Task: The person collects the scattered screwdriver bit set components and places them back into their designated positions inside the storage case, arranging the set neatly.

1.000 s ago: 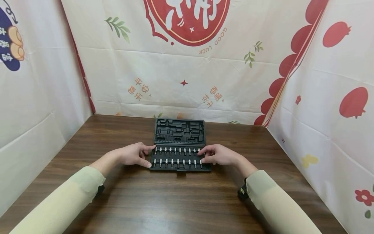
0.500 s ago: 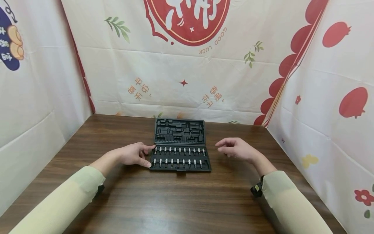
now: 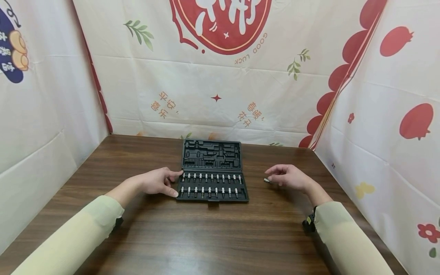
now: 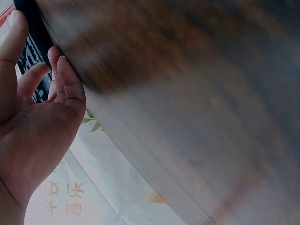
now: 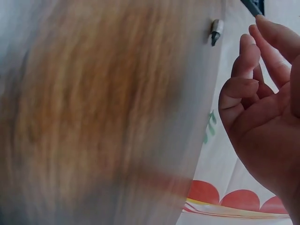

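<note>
A black tool case (image 3: 211, 183) lies unfolded on the table, its base holding two rows of silver bit sockets (image 3: 209, 190). My left hand (image 3: 158, 181) rests at the case's left edge, thumb by the front corner and forefinger by the hinge; in the left wrist view its fingers touch the dark edge. Right of the case, one loose bit socket (image 3: 266, 180) lies on the tabletop. Beside it hovers my right hand (image 3: 287, 176), fingers loosely bent. The right wrist view shows that bit socket (image 5: 216, 32) apart from the fingertips (image 5: 260, 21).
The case's lid (image 3: 212, 154) leans back toward the printed cloth (image 3: 206, 110), with moulded recesses facing me. Cloth walls also stand left and right of the brown wooden table (image 3: 209, 236).
My right hand has withdrawn from the case's right end and moved right over the table. A bit socket now shows on the tabletop beside it. The left hand has stayed put.
</note>
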Demonstrator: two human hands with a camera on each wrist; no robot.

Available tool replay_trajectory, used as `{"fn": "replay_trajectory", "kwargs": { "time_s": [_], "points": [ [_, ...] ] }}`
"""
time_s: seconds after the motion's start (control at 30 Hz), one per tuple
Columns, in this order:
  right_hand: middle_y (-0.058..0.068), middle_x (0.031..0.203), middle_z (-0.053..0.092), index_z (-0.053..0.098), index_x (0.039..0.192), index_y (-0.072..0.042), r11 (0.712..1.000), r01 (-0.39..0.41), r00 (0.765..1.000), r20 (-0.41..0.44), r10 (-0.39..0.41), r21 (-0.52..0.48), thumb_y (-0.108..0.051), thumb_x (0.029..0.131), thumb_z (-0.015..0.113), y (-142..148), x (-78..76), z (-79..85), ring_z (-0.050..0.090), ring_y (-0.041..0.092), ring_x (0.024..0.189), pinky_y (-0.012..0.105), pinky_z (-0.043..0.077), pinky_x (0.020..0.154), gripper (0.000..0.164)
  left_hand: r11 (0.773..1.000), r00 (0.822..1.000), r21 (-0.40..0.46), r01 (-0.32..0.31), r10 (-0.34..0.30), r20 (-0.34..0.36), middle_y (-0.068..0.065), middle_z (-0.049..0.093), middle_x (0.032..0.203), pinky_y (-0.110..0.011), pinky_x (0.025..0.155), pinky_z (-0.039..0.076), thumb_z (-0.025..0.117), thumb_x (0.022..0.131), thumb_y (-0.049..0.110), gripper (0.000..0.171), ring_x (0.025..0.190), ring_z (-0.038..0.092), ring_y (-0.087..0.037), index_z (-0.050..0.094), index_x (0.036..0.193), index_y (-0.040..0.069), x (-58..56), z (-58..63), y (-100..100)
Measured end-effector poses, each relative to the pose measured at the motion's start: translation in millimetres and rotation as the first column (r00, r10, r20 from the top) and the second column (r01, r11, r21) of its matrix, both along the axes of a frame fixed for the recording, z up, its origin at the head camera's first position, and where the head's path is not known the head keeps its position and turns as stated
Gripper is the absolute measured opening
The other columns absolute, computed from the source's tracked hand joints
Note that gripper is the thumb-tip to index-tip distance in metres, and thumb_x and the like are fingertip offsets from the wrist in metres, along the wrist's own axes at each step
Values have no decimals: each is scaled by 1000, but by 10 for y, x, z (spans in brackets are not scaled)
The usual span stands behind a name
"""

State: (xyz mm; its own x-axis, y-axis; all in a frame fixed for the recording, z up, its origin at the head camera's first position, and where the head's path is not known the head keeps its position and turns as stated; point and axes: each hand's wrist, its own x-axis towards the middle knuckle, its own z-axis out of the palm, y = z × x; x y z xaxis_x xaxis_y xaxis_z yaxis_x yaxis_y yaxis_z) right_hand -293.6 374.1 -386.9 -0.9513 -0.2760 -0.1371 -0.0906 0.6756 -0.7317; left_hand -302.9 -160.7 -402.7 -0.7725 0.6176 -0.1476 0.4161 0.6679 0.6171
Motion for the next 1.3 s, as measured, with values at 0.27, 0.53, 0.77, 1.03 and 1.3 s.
{"fn": "replay_trajectory", "kwargs": {
  "time_s": [0.27,0.53,0.77,1.03,1.3],
  "points": [
    [9,104,67,75,136,-12,996,-39,999,12,38,75,-21,102,80,11,-82,-106,59,23,87,31,48,67,36,1000,1000,-2,-1,1,5,-21,61,135,-36,97,54,90,94,35,94,106,67,-16,41,169,5,2,-2,-1],
    [7,97,67,78,130,-12,989,-30,999,-9,32,144,-18,103,78,-56,-133,-141,59,22,83,34,52,73,28,1000,1000,-3,-6,6,10,-20,61,135,-36,97,54,90,94,35,94,107,66,-16,41,169,6,15,3,1],
    [4,95,69,80,125,-11,984,-27,1000,-9,29,174,-15,104,76,-86,-140,-122,59,19,81,32,52,71,22,1000,1000,-2,-2,2,9,-20,60,135,-36,97,54,89,95,35,94,107,66,-17,41,169,5,10,3,0],
    [7,97,67,77,125,-9,985,-40,999,-9,42,168,-15,107,72,-97,-98,-101,60,21,82,33,54,73,20,1000,1000,-9,-2,2,5,-19,60,134,-37,98,54,89,95,36,94,108,66,-17,41,169,6,8,1,-3],
    [7,95,64,73,128,-7,988,-26,999,-33,32,151,-18,108,70,-116,-108,-93,60,21,79,34,53,71,23,1000,1000,-7,-1,1,4,-19,60,134,-38,99,55,89,95,36,94,109,67,-17,41,169,6,10,7,-6]
  ]
}}
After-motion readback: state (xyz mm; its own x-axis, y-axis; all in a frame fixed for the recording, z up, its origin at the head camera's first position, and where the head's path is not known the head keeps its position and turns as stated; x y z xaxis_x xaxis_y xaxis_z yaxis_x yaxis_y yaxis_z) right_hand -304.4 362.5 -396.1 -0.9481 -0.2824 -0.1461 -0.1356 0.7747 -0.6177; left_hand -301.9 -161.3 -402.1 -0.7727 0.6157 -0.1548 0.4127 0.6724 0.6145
